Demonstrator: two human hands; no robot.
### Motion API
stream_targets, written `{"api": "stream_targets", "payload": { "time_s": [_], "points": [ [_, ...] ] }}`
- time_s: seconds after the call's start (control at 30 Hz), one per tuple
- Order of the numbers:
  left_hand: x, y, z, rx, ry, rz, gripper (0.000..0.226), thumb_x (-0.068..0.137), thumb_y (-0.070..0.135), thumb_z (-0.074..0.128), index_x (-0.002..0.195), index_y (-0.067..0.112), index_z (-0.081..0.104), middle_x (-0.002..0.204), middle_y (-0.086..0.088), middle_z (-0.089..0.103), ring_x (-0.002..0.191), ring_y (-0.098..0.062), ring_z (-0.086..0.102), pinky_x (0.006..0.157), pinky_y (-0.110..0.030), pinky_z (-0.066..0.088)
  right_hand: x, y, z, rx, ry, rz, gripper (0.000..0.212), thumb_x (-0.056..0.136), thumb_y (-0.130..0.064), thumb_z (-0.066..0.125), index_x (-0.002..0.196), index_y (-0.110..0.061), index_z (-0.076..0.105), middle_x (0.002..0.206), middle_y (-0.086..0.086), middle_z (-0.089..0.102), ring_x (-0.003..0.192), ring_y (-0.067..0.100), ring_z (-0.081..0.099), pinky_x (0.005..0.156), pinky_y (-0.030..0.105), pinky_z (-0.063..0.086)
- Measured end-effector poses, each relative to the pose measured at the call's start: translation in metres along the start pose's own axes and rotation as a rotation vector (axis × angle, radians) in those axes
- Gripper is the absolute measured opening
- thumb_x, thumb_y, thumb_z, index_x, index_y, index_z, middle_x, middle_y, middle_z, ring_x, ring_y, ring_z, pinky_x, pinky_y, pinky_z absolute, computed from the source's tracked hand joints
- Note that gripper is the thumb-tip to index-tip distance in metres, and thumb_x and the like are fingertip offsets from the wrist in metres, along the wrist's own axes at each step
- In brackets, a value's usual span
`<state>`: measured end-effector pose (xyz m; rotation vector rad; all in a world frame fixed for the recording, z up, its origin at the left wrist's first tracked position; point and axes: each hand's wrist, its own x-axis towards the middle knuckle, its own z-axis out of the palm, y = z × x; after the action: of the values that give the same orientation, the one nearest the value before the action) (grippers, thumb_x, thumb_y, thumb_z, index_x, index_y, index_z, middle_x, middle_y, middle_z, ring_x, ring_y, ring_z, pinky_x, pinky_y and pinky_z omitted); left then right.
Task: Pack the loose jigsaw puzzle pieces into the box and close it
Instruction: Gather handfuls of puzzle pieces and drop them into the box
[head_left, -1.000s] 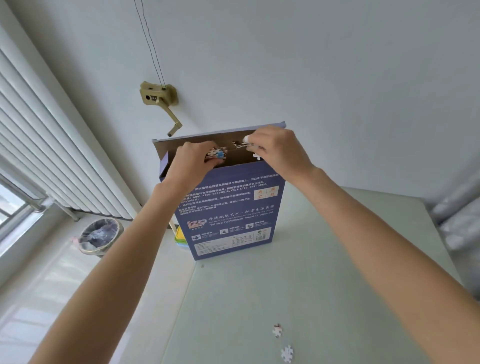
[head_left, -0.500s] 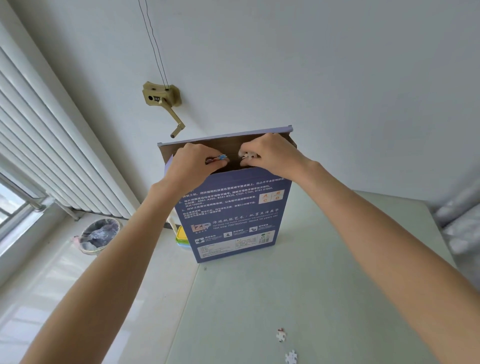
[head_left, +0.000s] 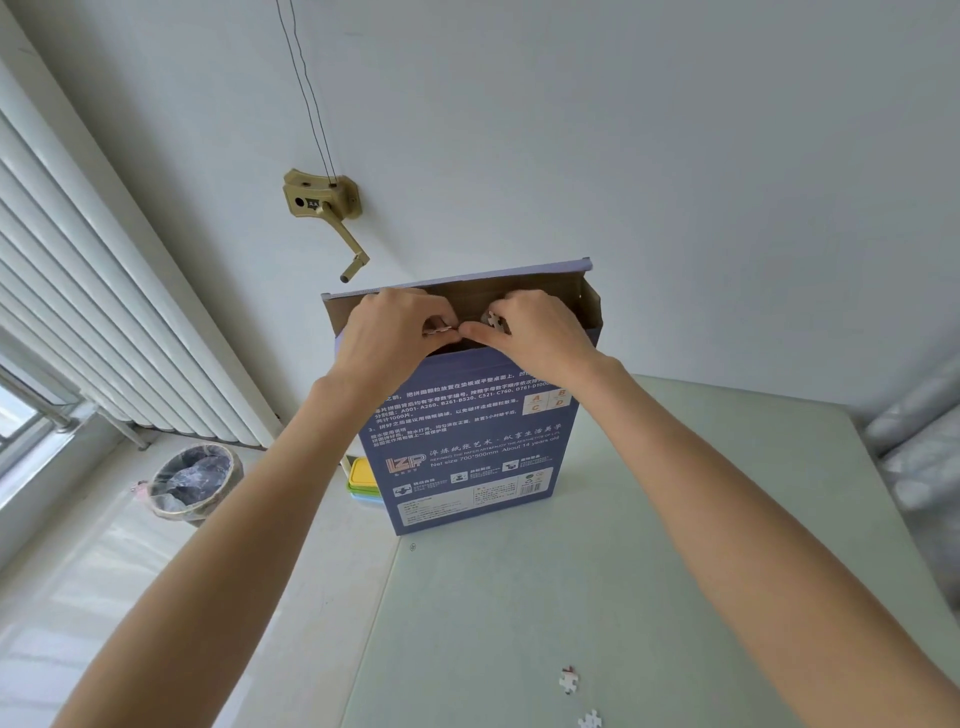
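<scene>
A tall blue puzzle box (head_left: 467, 441) stands upright on the pale green table (head_left: 623, 571), its brown top flap (head_left: 519, 293) open. Both my hands are at the box's open mouth. My left hand (head_left: 389, 338) pinches a few puzzle pieces (head_left: 438, 328) at the opening. My right hand (head_left: 535, 332) pinches another puzzle piece (head_left: 492, 319) just over the mouth. The fingertips of the two hands almost touch. Two loose puzzle pieces (head_left: 569, 680) (head_left: 589, 719) lie on the table near the front edge. The box's inside is hidden.
A stack of yellow, green and blue containers (head_left: 363, 480) sits behind the box at the table's left edge. A lined waste bin (head_left: 195, 480) stands on the floor at left below the blinds. A brass crank fitting (head_left: 322, 202) is on the wall above.
Both hands have drawn closer together at the box mouth, fingertips now nearly meeting. The blue-faced piece in my left hand is less visible.
</scene>
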<state>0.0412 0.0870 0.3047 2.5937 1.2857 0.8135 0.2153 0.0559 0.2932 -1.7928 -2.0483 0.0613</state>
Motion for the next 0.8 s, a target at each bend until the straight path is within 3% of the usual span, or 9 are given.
{"api": "stream_targets", "payload": {
  "time_s": [0.1, 0.17, 0.27, 0.4, 0.63, 0.8],
  "points": [
    [-0.003, 0.000, 0.002, 0.009, -0.013, 0.030, 0.010, 0.083, 0.026, 0.068, 0.087, 0.019, 0.074, 0.083, -0.002, 0.068, 0.074, -0.025, 0.062, 0.068, -0.033, 0.049, -0.006, -0.003, -0.001, 0.142, 0.024, 0.042, 0.036, 0.087, -0.043, 0.059, 0.103, -0.012, 0.066, 0.082, 0.000, 0.062, 0.074, 0.013, 0.054, 0.065, 0.026, 0.037],
    [-0.003, 0.001, 0.002, -0.017, -0.018, -0.004, 0.011, 0.082, 0.023, 0.069, 0.090, 0.017, 0.073, 0.085, -0.002, 0.070, 0.077, -0.024, 0.063, 0.071, -0.032, 0.049, -0.011, -0.005, 0.001, 0.167, 0.079, 0.041, 0.036, 0.085, -0.039, 0.063, 0.108, -0.012, 0.064, 0.085, -0.001, 0.066, 0.079, 0.013, 0.054, 0.072, 0.029, 0.042],
    [0.000, 0.003, -0.001, -0.016, -0.011, -0.060, 0.016, 0.080, 0.022, 0.070, 0.096, 0.018, 0.071, 0.085, -0.001, 0.071, 0.082, -0.021, 0.064, 0.075, -0.033, 0.050, -0.019, -0.009, 0.005, 0.123, 0.219, -0.058, 0.027, 0.083, -0.033, 0.066, 0.102, -0.013, 0.067, 0.087, -0.001, 0.068, 0.084, 0.018, 0.056, 0.076, 0.035, 0.045],
    [0.004, 0.004, -0.002, 0.033, -0.023, -0.069, 0.015, 0.080, 0.021, 0.069, 0.095, 0.018, 0.069, 0.084, -0.002, 0.071, 0.081, -0.022, 0.064, 0.074, -0.033, 0.051, -0.025, -0.022, 0.008, 0.132, 0.370, -0.198, 0.017, 0.079, -0.020, 0.072, 0.095, -0.015, 0.070, 0.083, -0.003, 0.068, 0.076, 0.014, 0.055, 0.070, 0.026, 0.040],
    [-0.001, 0.006, -0.005, 0.083, -0.020, -0.055, 0.017, 0.080, 0.013, 0.061, 0.095, 0.018, 0.069, 0.079, -0.002, 0.070, 0.075, -0.028, 0.062, 0.071, -0.036, 0.051, -0.016, -0.023, 0.013, 0.037, 0.437, -0.222, 0.005, 0.077, -0.014, 0.072, 0.081, -0.013, 0.071, 0.077, -0.002, 0.067, 0.068, 0.017, 0.056, 0.058, 0.026, 0.046],
    [-0.007, 0.001, -0.008, 0.070, -0.016, -0.092, 0.017, 0.081, 0.013, 0.061, 0.095, 0.017, 0.070, 0.082, 0.000, 0.071, 0.078, -0.026, 0.063, 0.072, -0.035, 0.050, -0.019, -0.020, 0.007, 0.046, 0.426, -0.236, 0.016, 0.082, -0.016, 0.064, 0.097, -0.015, 0.070, 0.083, -0.004, 0.067, 0.072, 0.012, 0.056, 0.066, 0.025, 0.044]
  ]
}}
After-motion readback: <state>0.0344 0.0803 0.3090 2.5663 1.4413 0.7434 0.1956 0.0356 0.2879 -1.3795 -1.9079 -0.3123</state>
